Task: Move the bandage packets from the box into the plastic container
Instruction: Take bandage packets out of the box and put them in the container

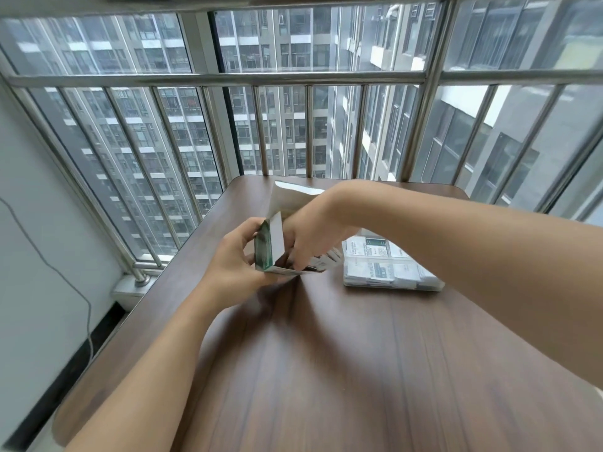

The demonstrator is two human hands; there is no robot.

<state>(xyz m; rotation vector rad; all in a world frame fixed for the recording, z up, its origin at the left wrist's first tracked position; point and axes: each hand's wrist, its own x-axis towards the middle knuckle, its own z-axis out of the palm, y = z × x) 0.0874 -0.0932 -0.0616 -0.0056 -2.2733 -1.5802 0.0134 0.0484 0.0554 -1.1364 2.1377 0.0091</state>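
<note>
My left hand (233, 256) grips a green and white cardboard box (269, 244) just above the brown table (326, 370), its white flap (290, 195) standing open at the top. My right hand (305, 236) reaches into the box's open side, fingers pinched on bandage packets (321, 261) that stick out toward the right. A clear plastic container (388, 270) lies on the table to the right of the box, with several white and green packets lying flat inside it. My right forearm covers the container's far edge.
The table stands against a window with steel railing bars (228, 79). A white wall with a hanging grey cable (65, 278) is on the left. Bare table surface stretches between me and the box.
</note>
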